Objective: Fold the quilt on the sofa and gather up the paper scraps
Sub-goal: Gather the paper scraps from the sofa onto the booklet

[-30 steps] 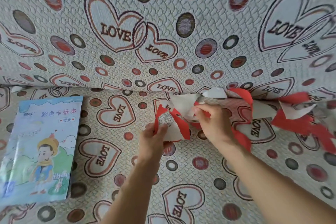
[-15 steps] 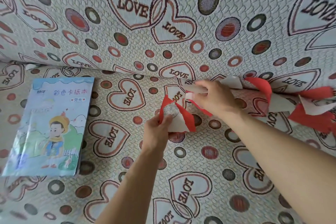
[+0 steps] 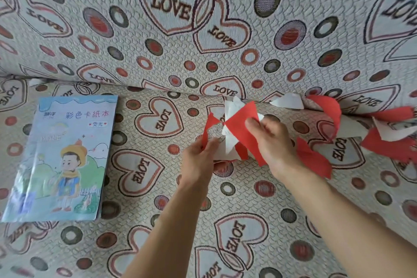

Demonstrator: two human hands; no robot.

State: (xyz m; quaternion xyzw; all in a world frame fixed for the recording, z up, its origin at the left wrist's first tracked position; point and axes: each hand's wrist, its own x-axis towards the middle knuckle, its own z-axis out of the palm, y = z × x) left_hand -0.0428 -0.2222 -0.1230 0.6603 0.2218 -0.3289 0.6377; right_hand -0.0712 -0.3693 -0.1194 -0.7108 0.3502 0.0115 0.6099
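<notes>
Gathering torn red and white paper scraps on a heart-patterned sofa seat.

My left hand (image 3: 200,153) pinches a small bundle of scraps (image 3: 222,142); my right hand (image 3: 270,140) pinches a red scrap (image 3: 242,123) against it. More loose scraps (image 3: 383,133) lie along the seat crease to my right, and a card-paper pad (image 3: 63,156) lies well to the left. No quilt is in view. I should overlap pieces flat and keep my thumb tight so none slip.

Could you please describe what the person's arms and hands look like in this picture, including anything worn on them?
Both forearms are bare as far as the frame shows: no sleeves, gloves, watch or bracelets are visible. The left hand and the right hand carry no rings that I can make out, though motion blur softens the fingers. Nothing shows above the forearms.
</notes>
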